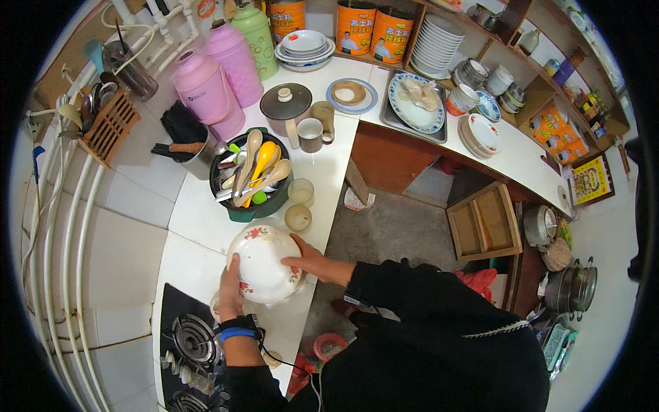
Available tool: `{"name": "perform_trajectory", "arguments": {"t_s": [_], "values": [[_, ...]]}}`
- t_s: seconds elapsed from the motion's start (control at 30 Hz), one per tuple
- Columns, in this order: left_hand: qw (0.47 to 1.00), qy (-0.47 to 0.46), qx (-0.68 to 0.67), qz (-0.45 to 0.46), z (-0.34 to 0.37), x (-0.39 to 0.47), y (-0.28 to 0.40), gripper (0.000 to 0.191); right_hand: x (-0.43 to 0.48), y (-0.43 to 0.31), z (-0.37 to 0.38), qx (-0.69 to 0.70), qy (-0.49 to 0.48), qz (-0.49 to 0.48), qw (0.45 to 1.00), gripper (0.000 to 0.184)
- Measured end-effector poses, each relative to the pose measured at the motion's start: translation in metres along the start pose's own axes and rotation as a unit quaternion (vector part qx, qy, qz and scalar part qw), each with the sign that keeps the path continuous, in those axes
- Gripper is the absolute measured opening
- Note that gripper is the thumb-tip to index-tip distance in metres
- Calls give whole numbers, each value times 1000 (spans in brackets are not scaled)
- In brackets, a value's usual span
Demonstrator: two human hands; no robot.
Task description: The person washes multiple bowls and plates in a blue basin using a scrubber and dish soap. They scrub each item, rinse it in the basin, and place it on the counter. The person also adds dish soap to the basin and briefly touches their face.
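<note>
A white plate with red flowers on its rim (265, 263) is held above the white tiled counter. My left hand (231, 291) grips its left edge, the thumb resting on the rim. On the plate's right edge, my right hand (314, 261) holds on with its thumb on top. Whether more plates lie under this one cannot be told. Just beyond the plate stand two glass cups, one (298, 218) nearer and another (301, 191) behind it. A dark green pot (247, 213) full of spoons and other utensils is at their left. Part of a pale round item (215, 306) shows behind my left wrist.
A black gas stove (193, 335) is at the lower left. Farther back stand a lidded pot (286, 105), a mug (310, 135) and pink thermos flasks (208, 98). Along the right counter are a plate stack (480, 135) and a metal tray (387, 116). A wooden frame (484, 221) stands below.
</note>
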State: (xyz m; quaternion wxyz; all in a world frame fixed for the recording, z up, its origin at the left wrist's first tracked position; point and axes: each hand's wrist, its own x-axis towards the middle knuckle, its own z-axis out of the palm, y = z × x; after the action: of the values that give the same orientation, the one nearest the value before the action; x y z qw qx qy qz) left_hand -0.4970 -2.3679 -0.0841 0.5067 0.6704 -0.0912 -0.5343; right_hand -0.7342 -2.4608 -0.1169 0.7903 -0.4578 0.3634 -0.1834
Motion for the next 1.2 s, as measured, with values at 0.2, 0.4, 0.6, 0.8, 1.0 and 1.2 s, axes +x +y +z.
{"name": "perform_trajectory", "arguments": {"t_s": [0.2,0.4,0.6,0.8,1.0,1.2], "values": [[997,-65,1,-28,26,-38,-21,67,-53,18,-22,2,12,0,1000,102],[992,-103,-54,-54,33,-57,-46,73,-73,27,-38,11,13,13,1000,104],[979,-136,-130,-77,37,-76,-49,77,-73,19,-37,-6,24,40,999,102],[979,-126,-142,-77,34,-75,-51,75,-76,9,-42,36,-22,58,997,102],[969,-122,-204,-72,38,-82,-74,67,-72,4,-53,-29,-71,37,996,99],[971,-41,-222,-76,40,-143,-102,56,-117,-36,-34,-9,-140,70,988,78]]}}
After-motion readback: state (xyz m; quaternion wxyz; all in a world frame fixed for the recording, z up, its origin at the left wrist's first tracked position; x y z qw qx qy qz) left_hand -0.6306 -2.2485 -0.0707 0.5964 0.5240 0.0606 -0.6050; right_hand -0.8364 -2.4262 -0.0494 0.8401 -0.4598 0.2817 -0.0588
